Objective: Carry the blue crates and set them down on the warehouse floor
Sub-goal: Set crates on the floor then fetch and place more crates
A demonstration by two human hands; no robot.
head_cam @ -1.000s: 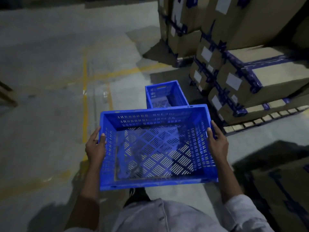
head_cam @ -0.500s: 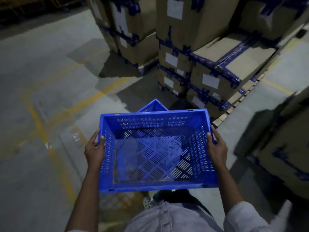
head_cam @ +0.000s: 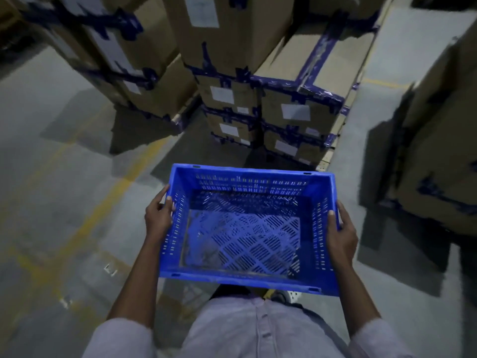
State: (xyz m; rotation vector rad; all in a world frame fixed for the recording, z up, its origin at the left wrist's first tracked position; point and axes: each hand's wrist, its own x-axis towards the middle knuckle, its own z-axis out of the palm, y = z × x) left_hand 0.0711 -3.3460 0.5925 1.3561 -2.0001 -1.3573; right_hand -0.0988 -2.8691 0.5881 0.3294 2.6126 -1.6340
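The blue crate (head_cam: 245,236) is held in the air before the person's body, above the warehouse floor (head_cam: 64,182). The left hand (head_cam: 158,219) grips the crate's left rim and the right hand (head_cam: 341,235) grips its right rim, thumbs inside. Beyond the crate stand taped cardboard boxes (head_cam: 258,99).

Warehouse: taped stacked cartons (head_cam: 291,99), painted concrete floor (head_cam: 64,192)

Nothing in front of you can be read. White paper labels (head_cam: 201,12) sit on the sides of the stacked cardboard boxes (head_cam: 232,45), every one too blurred to give up a word or number. Dark blue tape (head_cam: 273,80) bands the box edges. Yellow painted lines (head_cam: 116,189) cross the warehouse floor (head_cam: 51,151), and a small white corner mark (head_cam: 111,270) lies near them.
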